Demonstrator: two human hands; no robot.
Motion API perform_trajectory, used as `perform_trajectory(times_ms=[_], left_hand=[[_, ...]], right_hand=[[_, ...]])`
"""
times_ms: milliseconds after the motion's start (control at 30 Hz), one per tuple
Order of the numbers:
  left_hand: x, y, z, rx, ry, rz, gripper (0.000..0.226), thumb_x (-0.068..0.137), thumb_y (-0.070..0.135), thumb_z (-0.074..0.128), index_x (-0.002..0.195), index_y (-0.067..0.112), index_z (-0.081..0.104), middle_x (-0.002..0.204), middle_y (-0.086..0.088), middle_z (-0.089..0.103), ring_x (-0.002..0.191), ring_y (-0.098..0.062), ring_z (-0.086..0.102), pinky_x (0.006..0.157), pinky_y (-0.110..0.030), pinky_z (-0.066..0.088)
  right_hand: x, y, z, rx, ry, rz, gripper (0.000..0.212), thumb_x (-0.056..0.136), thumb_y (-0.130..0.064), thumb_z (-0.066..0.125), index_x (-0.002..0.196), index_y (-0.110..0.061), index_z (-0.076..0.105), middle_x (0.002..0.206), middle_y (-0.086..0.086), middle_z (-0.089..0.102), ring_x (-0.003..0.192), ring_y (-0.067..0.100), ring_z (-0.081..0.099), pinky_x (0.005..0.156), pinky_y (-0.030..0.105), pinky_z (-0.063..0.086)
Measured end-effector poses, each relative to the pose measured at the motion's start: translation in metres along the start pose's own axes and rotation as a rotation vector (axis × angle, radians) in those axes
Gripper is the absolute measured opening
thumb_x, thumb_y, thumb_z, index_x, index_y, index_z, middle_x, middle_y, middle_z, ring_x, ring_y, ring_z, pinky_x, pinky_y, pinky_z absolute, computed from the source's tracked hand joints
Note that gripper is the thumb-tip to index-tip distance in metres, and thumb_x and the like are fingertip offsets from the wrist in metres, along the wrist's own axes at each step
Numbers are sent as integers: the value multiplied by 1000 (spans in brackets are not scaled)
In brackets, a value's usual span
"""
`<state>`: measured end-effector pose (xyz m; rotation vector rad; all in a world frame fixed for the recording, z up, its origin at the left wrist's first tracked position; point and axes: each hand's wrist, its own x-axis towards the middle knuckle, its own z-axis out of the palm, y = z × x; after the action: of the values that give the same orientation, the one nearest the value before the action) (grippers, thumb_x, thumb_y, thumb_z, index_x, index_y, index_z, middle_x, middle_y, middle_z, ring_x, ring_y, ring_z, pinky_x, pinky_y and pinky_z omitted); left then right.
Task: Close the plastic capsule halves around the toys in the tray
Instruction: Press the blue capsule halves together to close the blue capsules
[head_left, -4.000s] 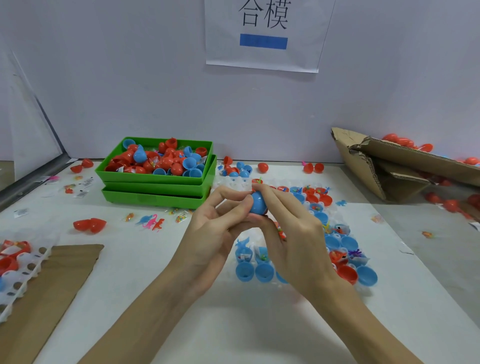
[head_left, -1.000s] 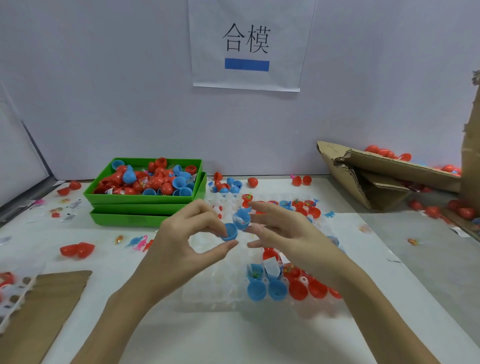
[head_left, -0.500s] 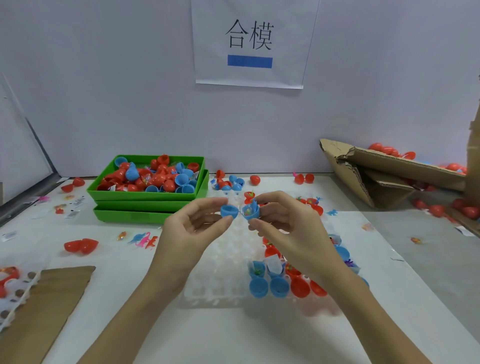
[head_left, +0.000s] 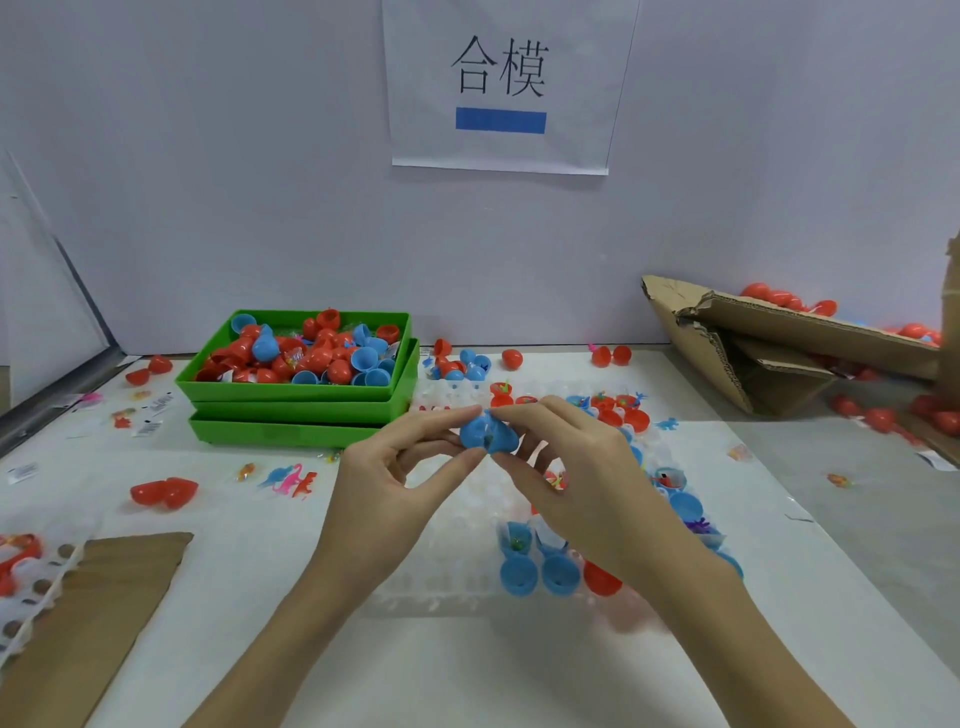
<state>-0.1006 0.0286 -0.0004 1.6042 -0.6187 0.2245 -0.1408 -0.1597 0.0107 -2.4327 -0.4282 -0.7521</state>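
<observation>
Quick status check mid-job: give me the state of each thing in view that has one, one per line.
blue capsule: halves meeting, dark gap showing, not fully shut
left hand: pinches the capsule's left half
right hand: pinches its right half
white tray: near-left cells bare, open capsules at right
green bins: stacked, top one holds loose capsules
cardboard box: flaps open

head cam: single view | worn at head height, faces forward and down over the table (head_left: 270, 613) | hands close, mid-frame | far wall (head_left: 208, 182) and its paper sign (head_left: 501, 85) fill the top
</observation>
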Motion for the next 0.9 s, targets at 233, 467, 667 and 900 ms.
perform_trajectory(times_ms=[233,467,667,900], left_hand=[[2,-1,-3,87,-87,102,35,93,19,72,125,32,71,117,8,72,113,-20,70,91,-22,58],[3,-4,-6,200,-104,181,17,99,18,69,115,21,72,115,6,71,106,-21,72,86,-26,61],[2,-2,-5,67,-7,86,14,95,5,70,104,13,76,107,3,78,96,-15,77,83,-23,61],[4,1,-7,-80,38,-60,23,91,0,75,96,21,71,105,3,79,90,-19,79,78,-20,60]], right_hand=[[1,-4,-2,7,-30,3,27,90,-27,76,113,-17,68,102,-12,57,77,13,63,71,17,57],[1,-4,3,178,-35,97,33,90,-19,77,121,-21,64,105,-13,65,87,6,65,77,12,55],[-2,-7,5,308,-7,133,34,93,-16,74,124,-28,64,107,-12,63,97,6,64,78,16,56],[-3,-12,9,436,5,145,35,94,-13,72,121,-34,63,110,-8,62,99,8,65,76,18,57]])
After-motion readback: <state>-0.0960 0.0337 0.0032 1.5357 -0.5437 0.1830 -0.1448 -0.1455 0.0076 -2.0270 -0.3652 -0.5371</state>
